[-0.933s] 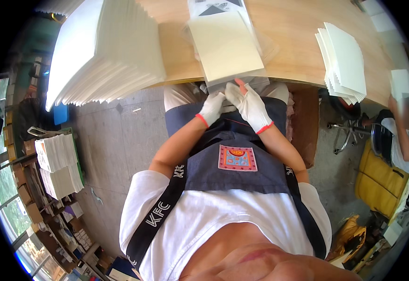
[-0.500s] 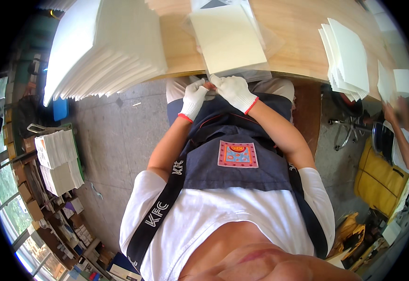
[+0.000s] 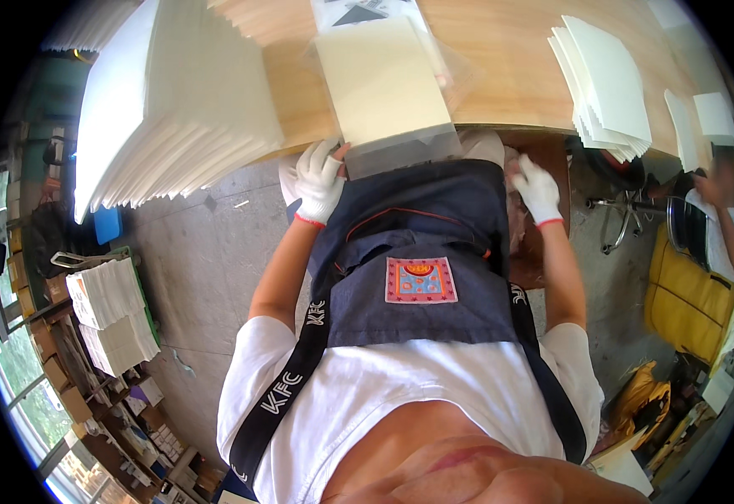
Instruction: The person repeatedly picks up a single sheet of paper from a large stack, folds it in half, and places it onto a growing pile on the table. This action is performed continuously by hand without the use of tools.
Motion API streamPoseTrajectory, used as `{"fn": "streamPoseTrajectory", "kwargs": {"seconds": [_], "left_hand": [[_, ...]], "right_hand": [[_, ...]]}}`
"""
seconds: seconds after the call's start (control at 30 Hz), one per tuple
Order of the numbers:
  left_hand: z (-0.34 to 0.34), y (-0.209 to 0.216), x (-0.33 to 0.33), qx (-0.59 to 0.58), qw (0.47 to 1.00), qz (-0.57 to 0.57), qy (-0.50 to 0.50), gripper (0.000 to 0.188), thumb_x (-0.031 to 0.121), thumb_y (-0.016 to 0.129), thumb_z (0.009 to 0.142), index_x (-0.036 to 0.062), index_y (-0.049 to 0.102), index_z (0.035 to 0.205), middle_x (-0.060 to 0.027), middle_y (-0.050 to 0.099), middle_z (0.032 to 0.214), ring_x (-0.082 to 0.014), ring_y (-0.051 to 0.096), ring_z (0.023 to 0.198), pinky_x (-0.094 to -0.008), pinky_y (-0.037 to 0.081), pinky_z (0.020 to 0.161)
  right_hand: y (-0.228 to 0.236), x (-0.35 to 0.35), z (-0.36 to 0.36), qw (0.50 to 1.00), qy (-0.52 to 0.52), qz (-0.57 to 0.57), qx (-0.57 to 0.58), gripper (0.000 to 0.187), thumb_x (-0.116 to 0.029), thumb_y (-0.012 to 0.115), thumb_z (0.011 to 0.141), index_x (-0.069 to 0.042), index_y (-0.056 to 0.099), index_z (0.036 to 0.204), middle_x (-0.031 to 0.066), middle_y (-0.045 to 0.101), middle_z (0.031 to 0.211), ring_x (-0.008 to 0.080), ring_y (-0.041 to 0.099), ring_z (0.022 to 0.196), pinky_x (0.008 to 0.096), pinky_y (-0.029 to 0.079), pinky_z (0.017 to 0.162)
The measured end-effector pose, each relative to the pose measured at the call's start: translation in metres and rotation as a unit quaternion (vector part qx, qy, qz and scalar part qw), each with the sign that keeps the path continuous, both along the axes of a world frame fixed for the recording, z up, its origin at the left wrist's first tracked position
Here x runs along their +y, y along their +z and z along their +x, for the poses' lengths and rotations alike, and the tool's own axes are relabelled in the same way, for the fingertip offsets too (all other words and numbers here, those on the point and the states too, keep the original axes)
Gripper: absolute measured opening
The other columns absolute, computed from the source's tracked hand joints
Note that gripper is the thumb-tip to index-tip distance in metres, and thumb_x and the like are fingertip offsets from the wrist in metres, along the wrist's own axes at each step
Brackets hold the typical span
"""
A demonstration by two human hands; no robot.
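Left hand (image 3: 320, 178) grips clear-bagged cream sheet (image 3: 382, 80) overhanging tabletop (image 3: 501, 76) near edge; right hand (image 3: 536, 186) off it, below the edge.

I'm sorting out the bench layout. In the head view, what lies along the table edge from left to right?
Big fanned stack of white sheets → left hand → cream sheet in a clear bag → right hand → smaller white stack.

Bare strip of wooden table (image 3: 510, 76) open between cream sheet in clear bag (image 3: 384, 84) and white sheet stack (image 3: 606, 84) at right, tall white stack (image 3: 173, 101) crowding left edge, lap space under table edge free between left hand (image 3: 319, 181) and right hand (image 3: 536, 186).
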State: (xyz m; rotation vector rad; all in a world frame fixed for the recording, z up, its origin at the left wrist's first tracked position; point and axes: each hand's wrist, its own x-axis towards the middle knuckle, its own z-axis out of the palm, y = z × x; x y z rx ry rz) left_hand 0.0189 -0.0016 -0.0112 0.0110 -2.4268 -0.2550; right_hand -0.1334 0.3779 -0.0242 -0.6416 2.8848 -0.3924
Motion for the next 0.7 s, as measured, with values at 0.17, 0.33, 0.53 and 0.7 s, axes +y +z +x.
{"fn": "streamPoseTrajectory", "kwargs": {"seconds": [0.17,0.33,0.53,0.7], "left_hand": [[-0.023,0.003,-0.002,0.018,0.995,-0.019,-0.1,0.02,0.013,0.074,0.061,0.0113,0.059,0.075,-0.0028,0.06,0.092,-0.0241,0.056,0.083,-0.0358,0.045,0.069],[-0.012,-0.028,-0.009,-0.033,0.982,0.186,-0.021,0.016,0.01,0.069,0.068,0.0082,0.054,0.066,-0.0076,0.058,0.078,-0.0275,0.053,0.075,-0.036,0.043,0.067],[-0.023,-0.044,0.015,0.021,0.655,0.751,0.082,0.016,0.02,0.061,0.085,0.0126,0.047,0.082,0.0022,0.05,0.067,-0.007,0.046,0.048,-0.021,0.043,0.044],[-0.019,0.019,0.006,-0.139,0.669,0.727,0.062,0.02,0.026,0.056,0.087,0.008,0.048,0.084,-0.0005,0.052,0.068,-0.0069,0.05,0.048,-0.0217,0.043,0.044]], "right_hand": [[0.05,-0.108,-0.005,0.94,0.223,-0.142,0.217,0.039,-0.021,0.065,0.067,-0.019,0.059,0.105,-0.0009,0.054,0.107,0.0212,0.053,0.092,0.0353,0.042,0.077],[0.012,-0.131,-0.017,0.94,0.179,-0.245,0.155,0.011,-0.022,0.061,0.076,-0.012,0.056,0.08,0.0071,0.057,0.078,0.0276,0.056,0.072,0.0394,0.043,0.06],[0.009,-0.158,-0.001,0.969,-0.087,-0.215,0.091,0.026,-0.035,0.056,0.079,-0.009,0.051,0.077,0.0152,0.061,0.071,0.0345,0.059,0.065,0.0465,0.042,0.056],[0.027,-0.125,-0.005,0.972,-0.072,-0.223,-0.026,0.042,-0.046,0.041,0.085,-0.006,0.054,0.08,0.02,0.059,0.068,0.0378,0.058,0.073,0.0474,0.041,0.062]]}}
